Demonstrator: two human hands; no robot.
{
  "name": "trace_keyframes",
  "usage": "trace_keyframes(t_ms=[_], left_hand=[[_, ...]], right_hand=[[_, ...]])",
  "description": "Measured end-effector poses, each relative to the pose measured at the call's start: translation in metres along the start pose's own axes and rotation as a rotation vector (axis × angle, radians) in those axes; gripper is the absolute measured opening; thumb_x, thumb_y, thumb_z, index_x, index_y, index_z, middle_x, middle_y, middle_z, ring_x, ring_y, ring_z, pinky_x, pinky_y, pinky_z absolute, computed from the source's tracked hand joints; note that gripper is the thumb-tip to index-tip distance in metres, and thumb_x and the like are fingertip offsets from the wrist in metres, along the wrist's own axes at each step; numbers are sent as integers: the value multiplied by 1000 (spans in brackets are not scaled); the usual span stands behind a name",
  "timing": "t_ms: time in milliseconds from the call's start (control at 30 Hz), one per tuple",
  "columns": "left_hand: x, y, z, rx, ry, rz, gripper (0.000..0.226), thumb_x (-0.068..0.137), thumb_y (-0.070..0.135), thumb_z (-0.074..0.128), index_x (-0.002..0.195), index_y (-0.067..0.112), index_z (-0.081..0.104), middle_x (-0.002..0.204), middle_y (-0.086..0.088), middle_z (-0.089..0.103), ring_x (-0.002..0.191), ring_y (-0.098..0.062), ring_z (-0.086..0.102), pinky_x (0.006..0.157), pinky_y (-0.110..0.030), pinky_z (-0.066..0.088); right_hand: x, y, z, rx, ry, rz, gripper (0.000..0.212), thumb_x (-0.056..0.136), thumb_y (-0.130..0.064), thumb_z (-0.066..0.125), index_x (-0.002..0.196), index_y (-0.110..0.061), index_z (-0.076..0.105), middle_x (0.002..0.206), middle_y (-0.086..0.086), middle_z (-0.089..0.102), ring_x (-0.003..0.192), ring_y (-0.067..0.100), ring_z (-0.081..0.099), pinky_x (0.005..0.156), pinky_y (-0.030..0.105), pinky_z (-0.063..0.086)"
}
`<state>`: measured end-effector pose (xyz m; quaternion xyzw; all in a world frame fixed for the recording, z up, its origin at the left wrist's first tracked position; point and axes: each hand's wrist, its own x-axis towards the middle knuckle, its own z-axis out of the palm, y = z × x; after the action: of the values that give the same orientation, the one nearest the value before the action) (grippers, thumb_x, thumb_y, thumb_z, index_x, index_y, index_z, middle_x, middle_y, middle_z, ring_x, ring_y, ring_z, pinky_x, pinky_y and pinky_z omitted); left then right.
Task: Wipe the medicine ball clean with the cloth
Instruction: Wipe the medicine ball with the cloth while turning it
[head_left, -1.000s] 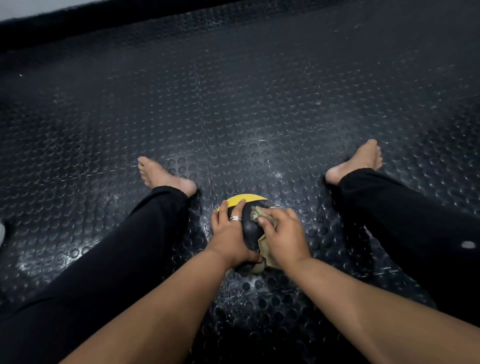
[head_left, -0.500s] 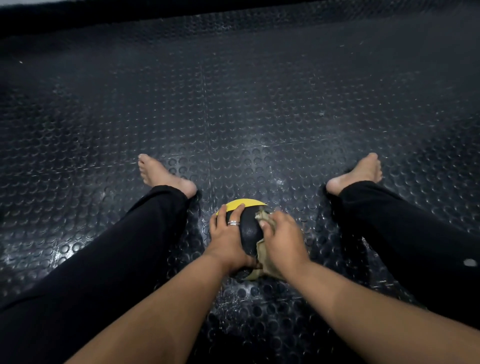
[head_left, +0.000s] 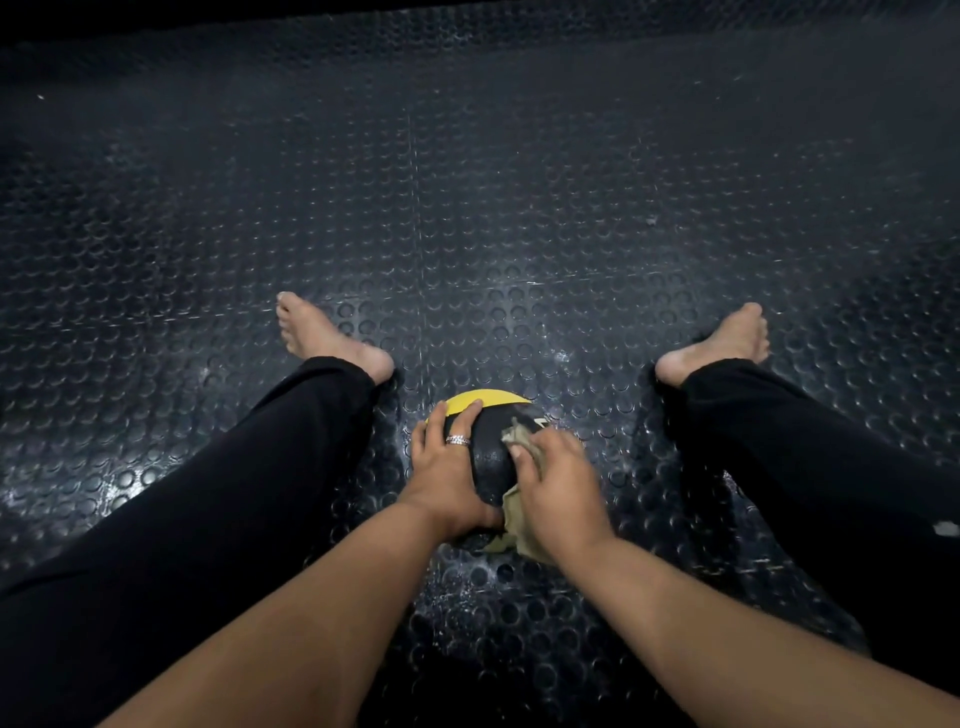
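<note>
A black medicine ball (head_left: 487, 457) with a yellow panel on its far side sits on the floor between my spread legs. My left hand (head_left: 447, 478), a ring on one finger, lies spread against the ball's left side with its thumb under the near edge. My right hand (head_left: 558, 483) presses an olive cloth (head_left: 517, 519) onto the ball's right side. One cloth corner sticks out past my fingertips and another hangs below my wrist. The ball's right half is hidden under hand and cloth.
The floor (head_left: 467, 208) is black rubber with raised round studs, scuffed pale near the ball. My legs in black trousers flank the ball, left bare foot (head_left: 327, 338) and right bare foot (head_left: 722, 343) on the floor. A dark edge runs along the far top.
My right hand with the cloth has slid a little to the right and farther round the ball. The left hand keeps its place. The camera has tilted down slightly.
</note>
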<state>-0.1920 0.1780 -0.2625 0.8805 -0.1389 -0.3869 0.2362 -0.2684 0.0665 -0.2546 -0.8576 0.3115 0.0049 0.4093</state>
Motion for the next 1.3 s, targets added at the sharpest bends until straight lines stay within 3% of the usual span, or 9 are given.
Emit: trace_keyframes(t_ms=[167,233,333,467,633,733,900,1133,1300], left_hand=[[4,14,3,68,0,-33,136,55,32,94,151,46,-3,157,11,-22,146,-25,-20,120,-51,17],[3,17,5,74,-1,-43,138,54,34,94,150,47,-4,157,12,-23,146,-24,-20,119,-52,19],[2,13,4,65,4,-39,139,54,31,94,151,45,-4,157,11,-23,146,-24,-20,119,-49,21],[-1,7,2,43,4,-19,132,59,26,91,151,43,-1,159,8,-20,147,-24,-19,121,-44,14],[1,11,0,70,-3,-26,137,56,31,94,152,43,-2,159,8,-21,147,-25,-20,121,-46,10],[2,11,-2,72,-11,-30,136,57,30,94,152,43,-4,159,7,-21,147,-26,-19,121,-46,11],[2,9,-1,41,-12,-21,132,59,24,91,152,44,-2,159,8,-21,147,-25,-19,121,-45,14],[-8,6,6,69,30,-2,136,56,32,94,151,45,-2,158,10,-23,146,-24,-21,120,-45,11],[-15,3,0,158,21,3,134,56,40,93,152,40,-1,159,6,-16,148,-25,-13,120,-50,16]], right_hand=[[35,11,-8,106,96,224,24,95,-24,52,114,-9,57,110,9,57,99,24,53,82,27,37],[44,11,-14,150,82,328,27,95,-24,50,119,-12,48,111,9,59,98,27,55,77,30,39],[28,4,-11,25,18,159,12,97,-26,45,104,-16,49,96,3,59,88,25,57,66,30,34],[4,1,-8,-50,-47,-49,12,98,-26,42,100,-16,50,95,0,54,86,20,51,71,32,41],[40,6,-23,-2,-94,143,16,99,-27,41,87,-17,46,76,-1,55,79,24,53,64,32,36],[31,0,-17,11,-84,134,13,99,-28,41,87,-22,43,80,-3,54,80,22,54,63,30,33],[-1,10,-7,-83,-83,-121,10,94,-29,51,96,-19,51,101,0,52,88,20,52,74,34,43],[33,24,-22,-5,-68,188,9,97,-28,48,94,-19,47,95,4,59,89,23,55,70,28,34],[35,32,-27,-83,-208,182,25,96,-31,48,113,-13,48,114,14,59,104,30,55,76,30,37]])
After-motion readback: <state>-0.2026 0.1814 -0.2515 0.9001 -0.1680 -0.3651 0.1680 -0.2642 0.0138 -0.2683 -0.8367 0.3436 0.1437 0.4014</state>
